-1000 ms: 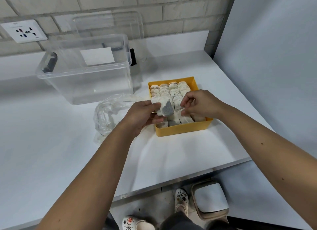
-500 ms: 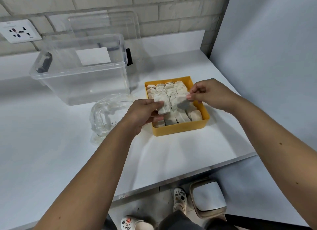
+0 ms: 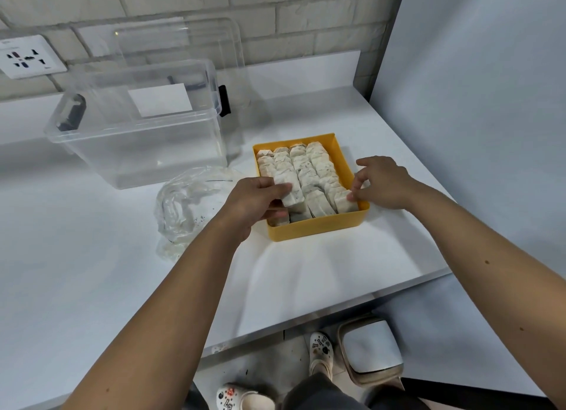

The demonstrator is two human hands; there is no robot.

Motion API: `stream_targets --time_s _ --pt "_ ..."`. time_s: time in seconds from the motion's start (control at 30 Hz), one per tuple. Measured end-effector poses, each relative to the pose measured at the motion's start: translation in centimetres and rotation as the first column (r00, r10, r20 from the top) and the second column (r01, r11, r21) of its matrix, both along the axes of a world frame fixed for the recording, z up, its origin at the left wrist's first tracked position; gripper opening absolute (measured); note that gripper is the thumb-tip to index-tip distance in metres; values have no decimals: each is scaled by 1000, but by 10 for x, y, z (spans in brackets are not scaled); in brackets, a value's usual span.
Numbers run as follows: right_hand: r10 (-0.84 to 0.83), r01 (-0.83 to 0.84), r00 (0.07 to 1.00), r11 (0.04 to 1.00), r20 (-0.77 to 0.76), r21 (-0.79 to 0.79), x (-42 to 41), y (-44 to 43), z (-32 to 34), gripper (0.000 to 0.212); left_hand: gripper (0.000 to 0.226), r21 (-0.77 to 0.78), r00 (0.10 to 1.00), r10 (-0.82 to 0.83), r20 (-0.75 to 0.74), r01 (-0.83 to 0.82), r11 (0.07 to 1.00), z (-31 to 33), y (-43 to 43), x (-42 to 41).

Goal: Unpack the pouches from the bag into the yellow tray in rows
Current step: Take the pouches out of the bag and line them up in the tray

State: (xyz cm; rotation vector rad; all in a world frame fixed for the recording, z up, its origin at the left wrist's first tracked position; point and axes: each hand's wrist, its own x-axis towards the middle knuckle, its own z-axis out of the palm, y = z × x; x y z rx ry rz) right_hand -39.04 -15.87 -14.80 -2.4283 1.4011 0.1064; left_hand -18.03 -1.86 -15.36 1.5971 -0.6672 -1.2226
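White tabletop (image 3: 306, 281) lies nearest, and both forearms reach over it to the tray (image 3: 315, 228). The left hand (image 3: 255, 203) is curled round a pouch (image 3: 291, 192), thumb on top and fingers (image 3: 275, 216) wrapped beneath, so it sits tilted over the tray's near left corner. The right hand (image 3: 384, 183) pinches the top of the end pouch (image 3: 343, 202) between thumb and forefinger, with its other fingers loosely curled above the tray's right wall. The step in hand looks like seating the held pouch at the near end of the left rows. It would go best lowered upright into the gap under the left fingertips, leaning the same way as its neighbours. The right pinch should steady its row so nothing tips. These pouches look soft, so a light grip should be enough, and squeezing could crumple them. Just beyond both sets of fingertips the pouches (image 3: 309, 167) stand in four rows running to the tray's far wall, and they nearly fill it. Just left of the left knuckles lies the bag (image 3: 183, 207), clear, crumpled and seemingly empty apart from specks, so the task looks nearly finished. Farther off, beyond the bag, stands a clear bin (image 3: 137, 152). Behind it a lid (image 3: 183, 42) leans on the brick wall (image 3: 306, 17), and a socket (image 3: 26, 57) sits on the wall to the far left.
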Motion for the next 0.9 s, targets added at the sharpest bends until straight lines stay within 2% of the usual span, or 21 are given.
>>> stream_targets --time_s 0.17,0.27,0.3,0.37,0.43,0.6,0.8,0.9 --pt "30 -30 1000 991 -4 -132 5 4 -6 21 21 18 1000 -1 14 1 1000 -1 -2 1" --pt "24 1 989 985 147 -171 12 6 1 21 20 22 999 -20 39 20 1000 -1 -3 -2" --pt "20 13 970 991 240 -135 15 8 7 23 20 22 999 -28 44 27 999 0 -4 -3" --pt "2 -43 900 996 437 84 23 14 21 24 22 21 998 -47 52 46 999 2 -6 -8" --pt "-20 -149 850 949 526 277 30 22 33 23 22 16 995 -69 67 68 998 4 -7 -12" --pt "46 -148 902 967 429 208 40 29 40 14 17 6 991 -81 108 81 997 8 -10 -19" --pt "-27 -126 882 949 471 289 27 29 38 14 13 -52 997 -48 62 52 997 10 -11 -25" --pt "-49 -75 870 970 491 231 17 20 31 13 12 -86 999 -37 37 40 996 13 -9 -23"
